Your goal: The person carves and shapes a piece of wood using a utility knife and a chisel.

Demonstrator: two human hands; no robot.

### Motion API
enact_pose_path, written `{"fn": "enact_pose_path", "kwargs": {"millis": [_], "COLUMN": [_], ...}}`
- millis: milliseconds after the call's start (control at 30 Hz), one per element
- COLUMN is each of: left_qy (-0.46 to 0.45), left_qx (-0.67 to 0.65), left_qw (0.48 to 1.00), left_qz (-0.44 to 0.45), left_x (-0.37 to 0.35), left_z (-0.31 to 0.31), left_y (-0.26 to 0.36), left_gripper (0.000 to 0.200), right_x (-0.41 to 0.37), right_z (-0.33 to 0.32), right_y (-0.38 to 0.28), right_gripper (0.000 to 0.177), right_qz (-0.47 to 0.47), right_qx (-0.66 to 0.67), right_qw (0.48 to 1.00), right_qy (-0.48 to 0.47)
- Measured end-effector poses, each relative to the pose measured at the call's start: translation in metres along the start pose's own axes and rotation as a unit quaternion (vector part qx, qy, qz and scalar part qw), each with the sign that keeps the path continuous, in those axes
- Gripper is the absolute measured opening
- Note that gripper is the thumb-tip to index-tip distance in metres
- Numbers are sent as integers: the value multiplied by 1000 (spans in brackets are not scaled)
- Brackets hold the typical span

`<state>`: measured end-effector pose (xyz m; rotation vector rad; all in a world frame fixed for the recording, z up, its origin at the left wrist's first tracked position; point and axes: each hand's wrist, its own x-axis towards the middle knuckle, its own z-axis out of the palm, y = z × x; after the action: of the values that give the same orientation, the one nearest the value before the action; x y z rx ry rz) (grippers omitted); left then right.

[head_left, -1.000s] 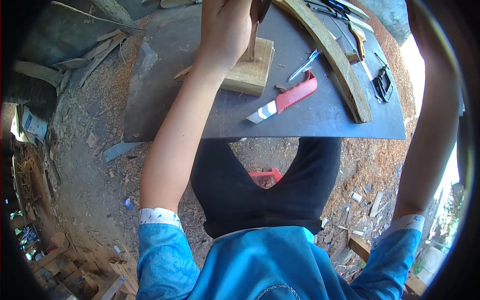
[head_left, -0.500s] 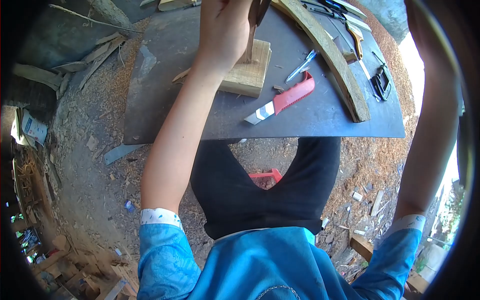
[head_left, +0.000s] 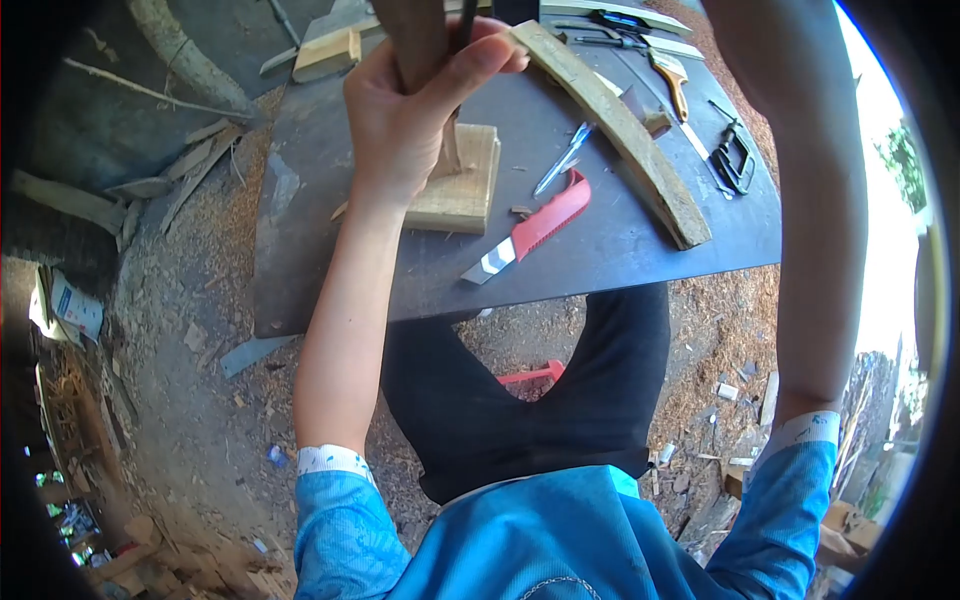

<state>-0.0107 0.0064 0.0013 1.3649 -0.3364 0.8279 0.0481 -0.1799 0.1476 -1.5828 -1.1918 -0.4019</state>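
My left hand (head_left: 405, 115) is wrapped around an upright brown wooden piece (head_left: 418, 45), which runs out of view at the top. A thin dark rod (head_left: 466, 25) shows beside it, by my thumb and fingertips; I cannot tell what tool it belongs to. Under the hand, the piece's lower end meets a pale wooden block (head_left: 468, 195) lying on the dark tabletop (head_left: 350, 285). My right forearm reaches up past the top edge, so that hand is out of sight. A red-handled knife (head_left: 545, 220) and a blue-and-white pen (head_left: 563, 158) lie right of the block.
A long curved wooden piece (head_left: 625, 140) lies across the table's right side. Beyond it are a brush (head_left: 672, 80) and a black clamp-like tool (head_left: 737, 160). Another wood block (head_left: 328, 53) sits at the far left. Wood chips cover the ground, and something red (head_left: 535, 373) shows below.
The view has shifted, bringing the whole left hand and more of the far tabletop into sight. My right forearm has swung inward to the left.
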Motion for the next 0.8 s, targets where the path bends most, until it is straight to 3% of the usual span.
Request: {"fn": "enact_pose_path", "kwargs": {"millis": [100,133,200,333,433,467,500,533,600,667,700,800], "left_qy": [18,15,10,17,20,20,18,20,20,22,22,17], "left_qx": [13,12,9,-15,-1,8,18,24,33,15,5,13], "left_qw": [1000,1000,1000,1000,1000,1000,1000,1000,999,1000,1000,1000], "left_qz": [-12,-9,-8,-6,-1,-2,-2,-2,-5,9,14,12], "left_x": [0,0,-1,0,1,0,0,0,0,1,1,2], "left_z": [3,3,1,-2,-3,0,1,1,0,0,-1,-2], "left_y": [2,2,1,-4,-5,-1,1,2,1,-2,-4,-4], "left_gripper": [31,32,32,25,26,28,31,31,32,26,23,25], "right_x": [5,12,15,20,38,32,25,18,-2,-27,-36,-39], "right_z": [10,19,20,-4,-21,-21,-22,-26,-25,-21,-21,-13], "right_y": [-24,-53,-64,5,62,73,85,118,205,204,226,213], "right_gripper": [52,52,51,46,40,37,35,37,64,80,86,108], "right_qz": [11,95,138,-27,-3,19,32,-81,-113,-276,-367,-279], "right_qx": [15,-11,-22,27,-13,-139,-264,-344,-535,-568,-625,-568], "right_qw": [999,995,990,999,998,986,955,915,756,675,603,612], "right_qy": [-30,-7,12,-16,-57,-92,-134,-197,-358,-382,-334,-473]}}
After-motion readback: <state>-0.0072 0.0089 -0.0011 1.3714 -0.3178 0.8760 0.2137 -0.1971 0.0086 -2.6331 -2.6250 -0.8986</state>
